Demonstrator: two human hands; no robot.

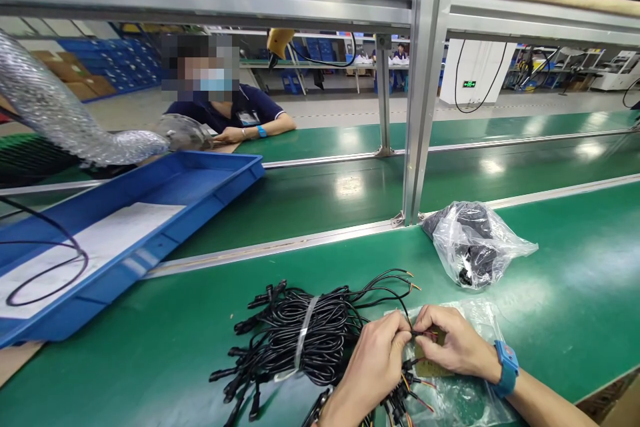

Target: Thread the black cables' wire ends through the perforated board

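My left hand (376,355) pinches a thin black cable (409,320) between thumb and fingertips. Close beside it, my right hand (450,340), with a blue band at the wrist, is closed on the same cable near its thin coloured wire ends. Left of my hands lies a bundle of black cables (327,337) with connectors, bound by a pale tie (306,333); stripped copper ends stick out at its upper right. Several short leads with red and yellow wires (417,387) lie below my hands. Under my right hand are a clear plastic bag (475,380) and a yellowish-brown piece (431,363).
A blue tray (200,230) holding a white sheet and a dark cable stands at the left. A clear bag of black parts (475,247) lies behind my right hand. A metal post (419,100) rises from the bench's rail. Across the bench sits a masked co-worker (225,103).
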